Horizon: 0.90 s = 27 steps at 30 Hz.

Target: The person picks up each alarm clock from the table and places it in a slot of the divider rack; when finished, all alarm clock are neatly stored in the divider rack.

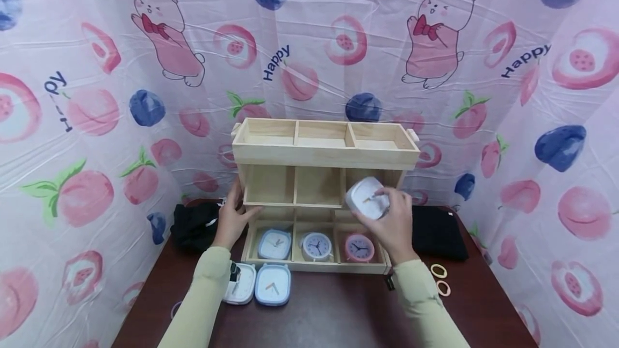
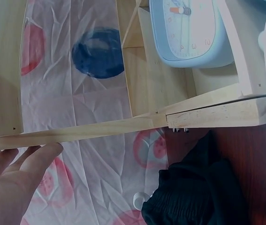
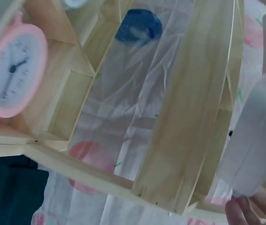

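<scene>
My right hand [image 1: 397, 224] holds a white square alarm clock [image 1: 364, 193], tilted, in front of the right compartment of the middle tier of a wooden three-tier shelf [image 1: 324, 156]. In the right wrist view, the clock's pale side [image 3: 254, 140] shows between fingers and thumb. At the shelf's left side, my left hand [image 1: 231, 224] grips the wooden frame, its fingertips [image 2: 48, 152] against a side slat. Along the bottom tier sit a blue square clock [image 1: 274, 244], a round white clock [image 1: 316, 246] and a round pink clock [image 1: 359, 247], one per compartment.
On the table before the shelf's left end lie a white clock [image 1: 245, 283] and a light-blue clock [image 1: 273, 284]. Black cloth [image 1: 195, 224] lies left, a folded black item [image 1: 437, 232] right. Two small rings [image 1: 439, 271] rest near my right forearm. A printed curtain [image 1: 309, 42] encloses the table.
</scene>
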Each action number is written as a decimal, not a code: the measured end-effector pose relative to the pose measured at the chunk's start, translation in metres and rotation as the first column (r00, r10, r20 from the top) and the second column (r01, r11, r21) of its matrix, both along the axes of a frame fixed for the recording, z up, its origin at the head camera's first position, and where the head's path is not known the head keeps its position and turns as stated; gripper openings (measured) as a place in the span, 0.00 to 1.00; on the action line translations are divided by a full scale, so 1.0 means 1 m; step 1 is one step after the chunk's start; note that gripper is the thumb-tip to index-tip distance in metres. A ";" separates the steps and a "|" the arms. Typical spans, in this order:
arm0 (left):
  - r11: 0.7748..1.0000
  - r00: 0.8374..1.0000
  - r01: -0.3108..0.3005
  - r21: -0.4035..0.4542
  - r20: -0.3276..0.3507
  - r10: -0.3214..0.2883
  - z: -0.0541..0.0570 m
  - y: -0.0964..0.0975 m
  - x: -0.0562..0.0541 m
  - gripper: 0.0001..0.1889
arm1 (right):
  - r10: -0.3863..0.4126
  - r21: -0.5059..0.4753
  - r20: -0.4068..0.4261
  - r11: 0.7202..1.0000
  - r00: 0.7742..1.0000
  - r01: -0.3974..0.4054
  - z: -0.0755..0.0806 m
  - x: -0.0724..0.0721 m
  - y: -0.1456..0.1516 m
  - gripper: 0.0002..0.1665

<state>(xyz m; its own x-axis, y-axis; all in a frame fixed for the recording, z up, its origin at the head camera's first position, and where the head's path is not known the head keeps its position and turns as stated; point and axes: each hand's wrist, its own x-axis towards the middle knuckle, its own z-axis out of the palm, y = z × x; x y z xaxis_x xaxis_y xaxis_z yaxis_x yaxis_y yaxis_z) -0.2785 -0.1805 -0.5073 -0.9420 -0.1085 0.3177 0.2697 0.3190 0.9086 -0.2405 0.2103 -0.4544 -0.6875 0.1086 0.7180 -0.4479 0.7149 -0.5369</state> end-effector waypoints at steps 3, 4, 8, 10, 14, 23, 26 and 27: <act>1.000 1.000 0.001 0.003 -0.005 -0.001 -0.001 0.000 0.001 0.57 | -0.051 0.001 -0.003 0.999 0.999 0.051 0.006 -0.019 0.000 0.41; 1.000 1.000 0.001 0.003 -0.006 -0.001 -0.001 -0.001 0.001 0.56 | -0.066 0.005 0.000 0.998 0.998 0.066 0.006 -0.024 -0.001 0.40; 1.000 1.000 0.002 0.006 -0.011 -0.002 -0.001 -0.001 0.002 0.56 | -0.132 0.064 -0.004 0.989 0.991 0.132 0.006 -0.038 -0.004 0.41; 1.000 1.000 0.002 0.001 -0.011 -0.002 0.000 -0.001 0.002 0.56 | -0.160 0.096 -0.005 0.982 0.987 0.160 0.006 -0.042 -0.005 0.41; 1.000 1.000 -0.003 -0.011 -0.008 0.003 0.001 -0.001 0.001 0.56 | -0.202 0.140 -0.023 0.969 0.979 0.203 0.001 -0.049 -0.010 0.39; 1.000 1.000 0.013 0.000 0.020 -0.013 0.001 -0.002 0.000 0.57 | -0.211 0.144 -0.033 0.966 0.977 0.214 -0.016 -0.058 -0.016 0.32; 1.000 1.000 0.013 -0.001 0.020 -0.013 0.001 -0.002 0.000 0.57 | -0.211 0.147 -0.020 0.966 0.977 0.212 -0.018 -0.059 -0.016 0.32; 1.000 1.000 0.012 -0.002 0.019 -0.012 0.001 -0.002 0.000 0.57 | -0.209 0.145 -0.017 0.967 0.978 0.210 -0.018 -0.058 -0.017 0.32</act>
